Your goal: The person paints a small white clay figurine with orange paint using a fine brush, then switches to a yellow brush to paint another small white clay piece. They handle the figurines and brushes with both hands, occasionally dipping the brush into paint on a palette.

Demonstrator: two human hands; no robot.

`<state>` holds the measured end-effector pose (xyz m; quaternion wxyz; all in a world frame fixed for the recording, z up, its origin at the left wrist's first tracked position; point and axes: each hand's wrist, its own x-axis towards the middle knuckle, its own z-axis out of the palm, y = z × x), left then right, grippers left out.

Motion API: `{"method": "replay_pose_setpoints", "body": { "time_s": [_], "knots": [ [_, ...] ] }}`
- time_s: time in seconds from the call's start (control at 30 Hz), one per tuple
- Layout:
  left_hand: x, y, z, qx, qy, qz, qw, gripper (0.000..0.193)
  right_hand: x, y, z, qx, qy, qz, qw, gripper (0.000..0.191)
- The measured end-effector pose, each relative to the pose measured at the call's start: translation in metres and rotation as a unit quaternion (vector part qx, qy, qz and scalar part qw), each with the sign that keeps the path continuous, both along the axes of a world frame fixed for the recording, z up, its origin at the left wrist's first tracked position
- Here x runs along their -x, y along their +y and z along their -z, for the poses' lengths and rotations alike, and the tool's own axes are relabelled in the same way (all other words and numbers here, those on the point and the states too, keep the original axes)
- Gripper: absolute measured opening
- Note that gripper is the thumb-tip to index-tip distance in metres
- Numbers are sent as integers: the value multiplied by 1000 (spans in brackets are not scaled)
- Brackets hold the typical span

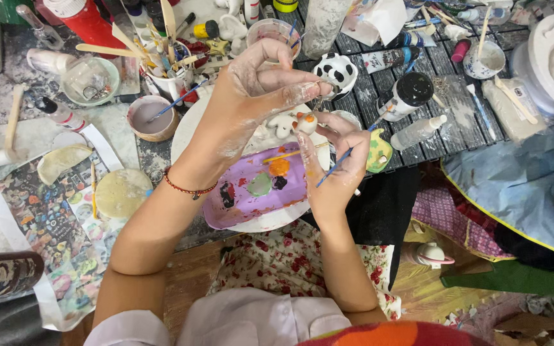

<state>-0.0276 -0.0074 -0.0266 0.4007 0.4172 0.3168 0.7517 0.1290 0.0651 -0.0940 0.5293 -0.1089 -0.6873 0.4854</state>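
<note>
Left hand: I see my left hand (251, 90), dusted with white, in the upper middle of the frame, its fingertips pinched on something thin above the small white clay figurine with orange patches (304, 122); what it pinches I cannot make out.
Right hand: my right hand (338, 163), just right of centre, closes on the figurine with its upper fingers and pins a thin blue-handled paintbrush (340, 160) slanted across the palm.
Figurine: it sits at the frame's centre, between my two hands and over the palette. I judge it is held up this way so that every side can be reached and drips land on the palette.
Palette: the lilac plastic tray (254, 189) lies on a round white plate (187, 131), below my hands; it carries blobs of orange, pale green, black and red paint.
Rinse cup: a small round cup of murky grey-pink water (152, 117), left of centre, has a blue brush leaning in it.
Tool pot: a white cup (168, 80) at upper left is crammed with wooden sticks and brushes.
Bowl: a clear glass bowl (90, 80) at upper left holds small metal bits.
Bottles: a white squeeze bottle with black cap (405, 96) and a clear one lie at upper right on the dark slatted table (437, 64).
Cow piece: a white ceramic piece with black spots (336, 72) stands just above my hands.
</note>
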Motion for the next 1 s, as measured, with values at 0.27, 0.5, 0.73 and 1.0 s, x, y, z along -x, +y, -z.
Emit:
{"method": "replay_pose_setpoints", "body": {
  "time_s": [0.27, 0.5, 0.73, 1.0],
  "knots": [
    [-3, 1, 5, -33, 78, -28, 996, 17, -9, 2, -1, -61, 4, 71, 996, 50],
    [-14, -12, -3, -12, 254, -61, 965, 9, -28, 2, -8, -136, 12, 146, 980, 49],
    [-30, -29, -28, 32, 443, -121, 888, 22, -44, 5, -15, -175, 11, 193, 966, 51],
    [-40, -35, -43, 5, 612, -175, 771, 48, -52, -1, -16, -181, 17, 177, 967, 53]
  ]
}}
